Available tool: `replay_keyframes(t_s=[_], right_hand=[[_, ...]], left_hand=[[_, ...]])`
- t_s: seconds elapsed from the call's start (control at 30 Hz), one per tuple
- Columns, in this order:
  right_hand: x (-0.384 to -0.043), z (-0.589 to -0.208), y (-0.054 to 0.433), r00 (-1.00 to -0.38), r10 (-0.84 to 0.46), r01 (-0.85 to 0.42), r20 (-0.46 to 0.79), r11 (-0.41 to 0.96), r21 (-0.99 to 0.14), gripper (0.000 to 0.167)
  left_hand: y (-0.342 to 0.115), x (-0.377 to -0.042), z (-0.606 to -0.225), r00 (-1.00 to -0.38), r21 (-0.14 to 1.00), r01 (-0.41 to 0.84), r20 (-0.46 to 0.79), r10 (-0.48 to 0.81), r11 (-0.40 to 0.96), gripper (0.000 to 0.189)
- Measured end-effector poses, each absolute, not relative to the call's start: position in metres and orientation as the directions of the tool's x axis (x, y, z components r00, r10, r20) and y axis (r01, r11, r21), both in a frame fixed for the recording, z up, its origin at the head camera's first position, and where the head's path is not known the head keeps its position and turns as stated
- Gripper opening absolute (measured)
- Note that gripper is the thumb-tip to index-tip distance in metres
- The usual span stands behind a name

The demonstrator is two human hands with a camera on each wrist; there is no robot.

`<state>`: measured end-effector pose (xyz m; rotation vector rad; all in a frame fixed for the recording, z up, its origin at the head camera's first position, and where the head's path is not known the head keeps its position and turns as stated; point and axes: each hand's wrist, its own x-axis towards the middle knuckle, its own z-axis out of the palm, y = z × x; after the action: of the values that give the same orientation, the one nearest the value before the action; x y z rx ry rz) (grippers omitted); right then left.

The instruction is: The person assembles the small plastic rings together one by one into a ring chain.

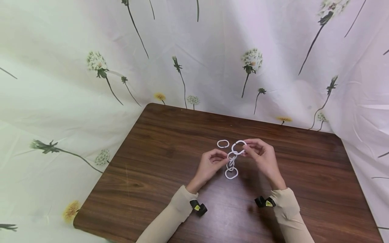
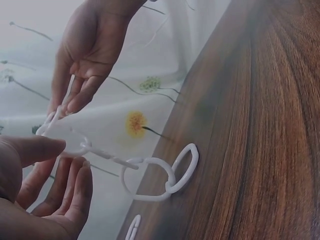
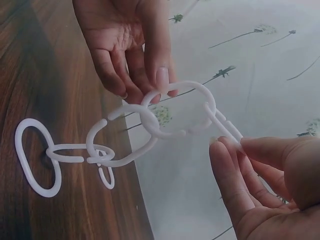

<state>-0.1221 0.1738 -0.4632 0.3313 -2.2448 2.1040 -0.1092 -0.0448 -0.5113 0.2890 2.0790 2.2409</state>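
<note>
A chain of several white plastic oval links hangs between the two hands above the table. My left hand [image 1: 210, 165] pinches one upper link [image 3: 192, 84] between thumb and fingers. With thumb and fingertips, my right hand [image 1: 265, 158] grips the end link [image 3: 224, 126], which passes through the link at the left hand. From there the other links drop toward the tabletop, down to the lowest link [image 3: 50, 192]. Narrow gaps show in some of the links. A separate white link [image 1: 223, 140] lies on the table just beyond the hands.
The dark wood-grain table [image 1: 158, 158] has rounded corners. Behind it and along its left side hangs a pale cloth [image 1: 212, 67] printed with dandelions. Black straps with a yellow mark [image 1: 197, 207] sit at both wrists, below beige sleeves [image 1: 167, 216].
</note>
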Motion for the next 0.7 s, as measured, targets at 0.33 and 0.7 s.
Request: replay_keyframes(t_s=[0.33, 0.7], right_hand=[[-0.1243, -0.4591, 0.1735, -0.974, -0.134, -0.193, 0.181, 0.085, -0.977, 0.026], [-0.1247, -0.4573, 0.1710, -0.971, -0.153, -0.193, 0.182, 0.055, -0.980, 0.030]], left_hand=[[-0.0438, -0.1102, -0.5092, -0.980, 0.989, 0.107, 0.122, 0.157, -0.098, 0.022], [-0.0405, -0.1136, -0.5016, -0.986, 0.979, 0.109, 0.128, 0.106, -0.175, 0.024]])
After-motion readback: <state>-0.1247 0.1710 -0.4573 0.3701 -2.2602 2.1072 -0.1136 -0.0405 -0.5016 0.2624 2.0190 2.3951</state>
